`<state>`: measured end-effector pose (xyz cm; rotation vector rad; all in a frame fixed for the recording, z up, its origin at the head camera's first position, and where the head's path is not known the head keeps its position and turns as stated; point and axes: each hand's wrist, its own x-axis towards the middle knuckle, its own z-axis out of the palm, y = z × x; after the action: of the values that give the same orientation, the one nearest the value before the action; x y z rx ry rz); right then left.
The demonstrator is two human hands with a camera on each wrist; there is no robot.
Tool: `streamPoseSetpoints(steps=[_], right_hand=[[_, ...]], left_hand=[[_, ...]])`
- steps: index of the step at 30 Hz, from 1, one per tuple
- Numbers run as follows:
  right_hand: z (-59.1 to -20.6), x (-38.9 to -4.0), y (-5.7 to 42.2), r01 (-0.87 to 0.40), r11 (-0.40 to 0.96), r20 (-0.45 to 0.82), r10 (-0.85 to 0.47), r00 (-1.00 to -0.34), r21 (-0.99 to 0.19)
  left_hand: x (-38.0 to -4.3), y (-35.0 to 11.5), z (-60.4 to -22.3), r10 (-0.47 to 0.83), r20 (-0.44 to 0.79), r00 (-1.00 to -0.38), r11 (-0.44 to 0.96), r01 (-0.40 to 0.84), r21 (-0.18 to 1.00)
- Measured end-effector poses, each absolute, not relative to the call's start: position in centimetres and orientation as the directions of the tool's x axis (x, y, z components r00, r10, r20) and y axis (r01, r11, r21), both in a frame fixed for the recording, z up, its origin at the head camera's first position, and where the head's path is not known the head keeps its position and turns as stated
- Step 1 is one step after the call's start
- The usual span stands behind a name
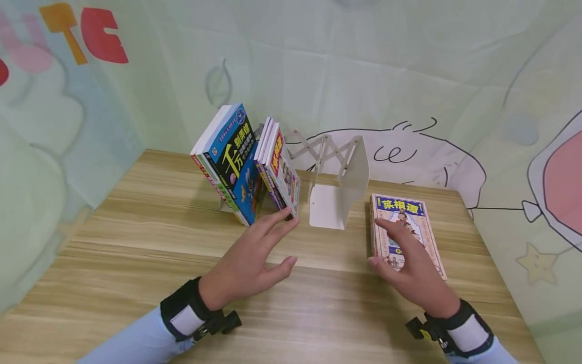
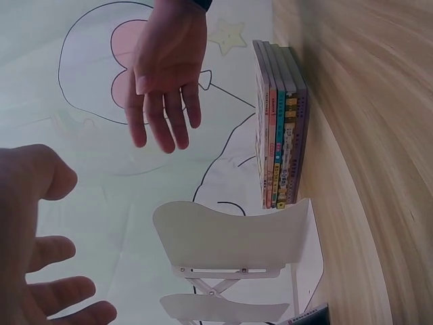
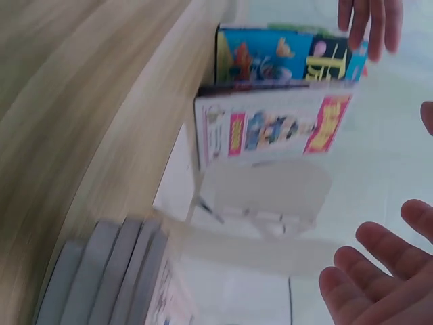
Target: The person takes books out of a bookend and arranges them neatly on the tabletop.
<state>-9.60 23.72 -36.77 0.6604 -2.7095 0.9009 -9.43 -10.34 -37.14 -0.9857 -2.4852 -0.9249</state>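
Note:
My left hand (image 1: 250, 258), fingers spread, hovers before the leaning books; in the head view its fingertips overlap the bottom of the thinner ones, and contact cannot be told. My right hand (image 1: 411, 265) hangs over a stack of books (image 1: 432, 230) lying flat at right, its fingers loosely bent and holding nothing. Large blue-and-black books (image 1: 234, 162) lean to the left in a white folding bookend (image 1: 356, 177). Beside them lean thinner white-covered books (image 1: 284, 174). Several spines of the flat stack (image 2: 281, 135) show in the left wrist view.
The wooden table (image 1: 150, 242) meets a printed cloth backdrop (image 1: 295, 76) behind and at both sides. The bookend's base plate (image 1: 326, 207) and upright right panel stand between the leaning books and the flat stack.

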Motion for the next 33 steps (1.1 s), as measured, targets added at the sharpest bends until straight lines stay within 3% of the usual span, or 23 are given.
streamPoseSetpoints(steps=[13, 23, 33], right_hand=[[-36.6, -8.0, 20.7, -0.668, 0.593, 0.402, -0.533, -0.744, -0.449], [-36.6, -8.0, 20.3, -0.639, 0.618, 0.363, -0.526, -0.769, -0.457], [-37.0, -8.3, 20.6, -0.628, 0.608, 0.364, -0.512, -0.778, -0.486]], left_hand=[[-9.2, -10.3, -37.2, 0.506, 0.486, -0.713, 0.555, 0.7, 0.449], [-9.2, -10.3, -37.1, 0.525, 0.468, -0.711, 0.564, 0.702, 0.435], [-12.2, -11.2, -35.3, 0.472, 0.56, -0.681, 0.688, 0.682, 0.249]])
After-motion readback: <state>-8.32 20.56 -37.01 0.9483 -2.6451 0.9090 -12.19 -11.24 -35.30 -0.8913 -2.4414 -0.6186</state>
